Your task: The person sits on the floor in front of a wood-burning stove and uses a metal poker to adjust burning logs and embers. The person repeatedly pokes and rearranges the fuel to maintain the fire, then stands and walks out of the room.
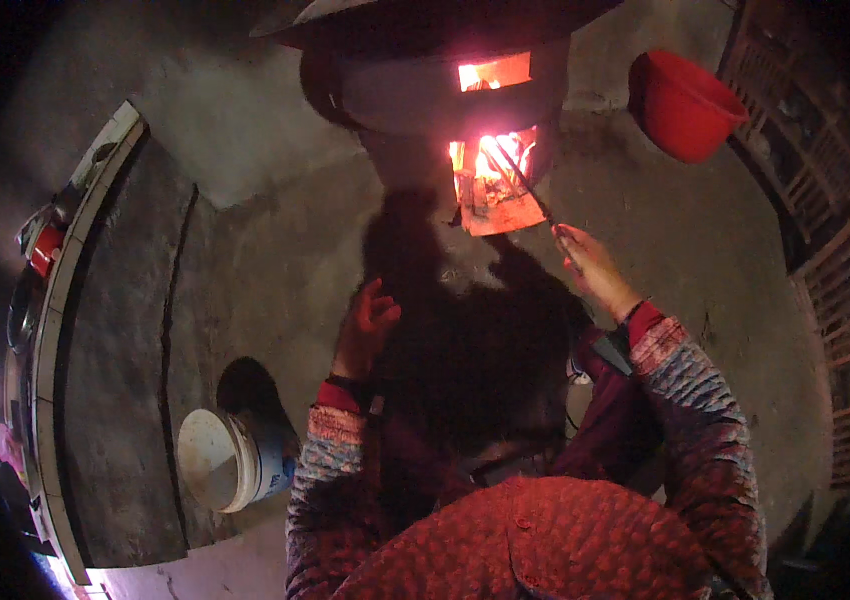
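Note:
My right hand (pixel 593 268) is closed around the near end of dark, thin metal fire tongs (pixel 530 192). Their far ends reach into the lower opening of a dark, round stove (pixel 405 95), where bright flames and burning wood (pixel 490 170) glow. A lit ledge (pixel 503 218) juts out below that opening, under the tongs. My left hand (pixel 370 322) hovers over my shadow to the left, its fingers loosely bent and apart, holding nothing.
A wide dark pan (pixel 425 25) tops the stove; fire also shows through its upper opening (pixel 495 73). A red basin (pixel 690 105) stands far right, near slatted wooden racks (pixel 838 310). At left are a white bucket (pixel 245 462) and a tile-edged counter (pixel 52 340).

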Tool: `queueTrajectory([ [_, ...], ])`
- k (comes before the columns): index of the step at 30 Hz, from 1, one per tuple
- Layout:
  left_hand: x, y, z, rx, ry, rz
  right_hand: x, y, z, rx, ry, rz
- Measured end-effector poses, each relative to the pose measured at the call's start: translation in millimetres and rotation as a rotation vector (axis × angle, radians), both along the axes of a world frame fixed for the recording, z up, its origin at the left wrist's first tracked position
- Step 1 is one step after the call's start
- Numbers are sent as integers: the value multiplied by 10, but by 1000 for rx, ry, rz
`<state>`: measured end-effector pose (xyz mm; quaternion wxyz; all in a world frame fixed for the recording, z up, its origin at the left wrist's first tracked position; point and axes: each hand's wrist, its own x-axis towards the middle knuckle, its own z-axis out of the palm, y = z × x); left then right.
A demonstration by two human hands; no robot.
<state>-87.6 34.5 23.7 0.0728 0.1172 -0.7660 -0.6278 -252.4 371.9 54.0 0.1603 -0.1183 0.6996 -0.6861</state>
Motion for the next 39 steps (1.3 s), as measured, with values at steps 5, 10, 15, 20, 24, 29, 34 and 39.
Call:
queueTrajectory([
  [5,-25,37,58,-25,-36,2,-346,-200,-292,-18,161,115],
  [10,-83,16,-93,44,-30,27,-595,-337,-568,189,261,118],
  [15,-87,5,-115,-17,-25,-6,-554,-372,-495,344,464,92],
  [20,-71,20,-13,-10,-52,-11,-418,-444,-370,550,432,56],
  [24,-90,-12,-48,8,-46,1,-308,-403,-363,532,382,-6],
  [29,-98,-50,-175,-90,39,-49,-284,-216,-332,588,355,25],
  [34,-168,-174,-249,-117,55,6,-289,-118,-391,268,355,42],
  [39,2,-224,-77,-81,2,-3,-5,614,-161,352,205,31],
])
